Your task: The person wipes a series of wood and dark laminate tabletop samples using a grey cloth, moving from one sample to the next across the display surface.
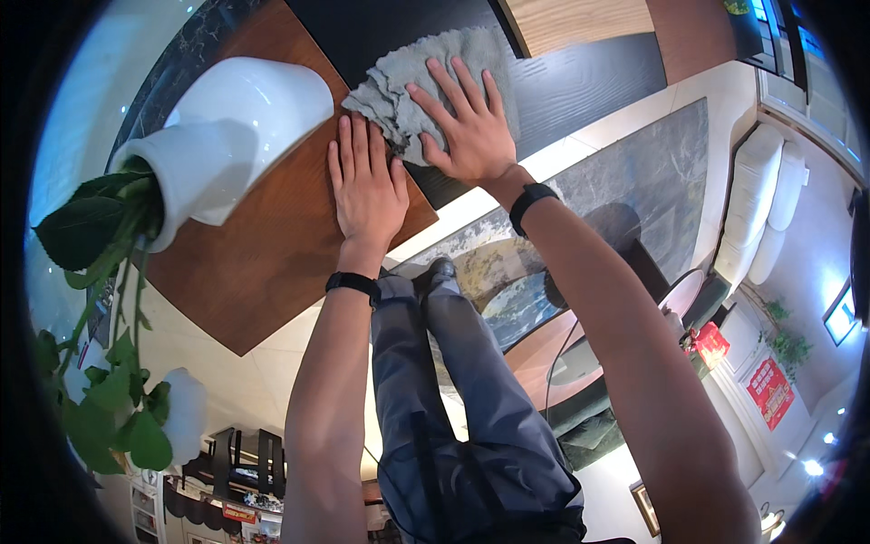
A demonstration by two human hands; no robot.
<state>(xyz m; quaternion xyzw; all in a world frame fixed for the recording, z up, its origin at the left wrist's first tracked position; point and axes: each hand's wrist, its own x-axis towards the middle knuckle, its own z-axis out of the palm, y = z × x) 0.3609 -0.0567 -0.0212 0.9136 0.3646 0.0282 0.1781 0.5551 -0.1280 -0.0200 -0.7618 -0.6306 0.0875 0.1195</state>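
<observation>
A grey cloth point(442, 81) lies bunched on the black wood-grain surface point(584, 88) at the top centre. My right hand point(469, 129) rests flat on it, palm down and fingers spread, pressing it rather than gripping it. To its left, my left hand point(368, 180) lies flat on the reddish-brown wooden top point(272, 272), its fingertips close to the cloth's ragged edge. It holds nothing. Each wrist wears a black band.
A white vase point(204, 156) with leafy stems and a white flower point(183, 415) stands on the left. A light wood panel point(578, 24) is at the top. Below lie a patterned rug point(639, 156) and a round pink table point(544, 353); a white sofa point(758, 197) is at the right.
</observation>
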